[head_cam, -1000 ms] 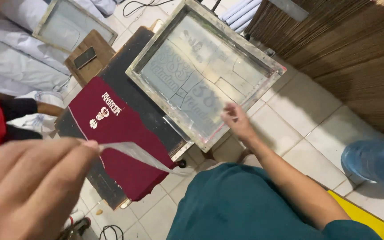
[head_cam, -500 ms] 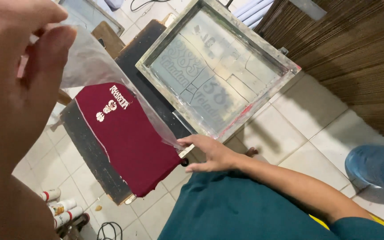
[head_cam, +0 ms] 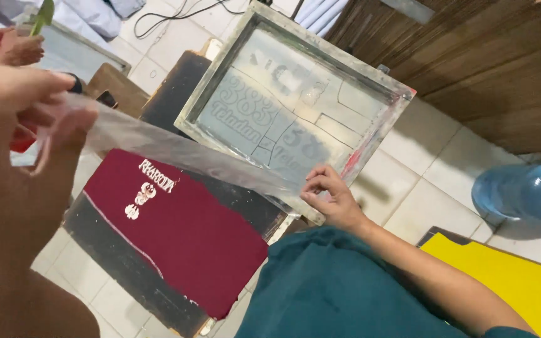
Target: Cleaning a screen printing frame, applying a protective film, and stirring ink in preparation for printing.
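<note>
My left hand [head_cam: 14, 169] and right hand [head_cam: 333, 199] pinch the thin clear plastic film [head_cam: 176, 153] between fingertips, stretched above the maroon printed cloth [head_cam: 183, 231] on the black board's [head_cam: 101, 250] near edge

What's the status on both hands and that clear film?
Left hand pinching thin clear plastic film, stretched to right hand. Film spans above maroon printed cloth on dark board. Wooden-framed mesh screen tilted up behind.
</note>
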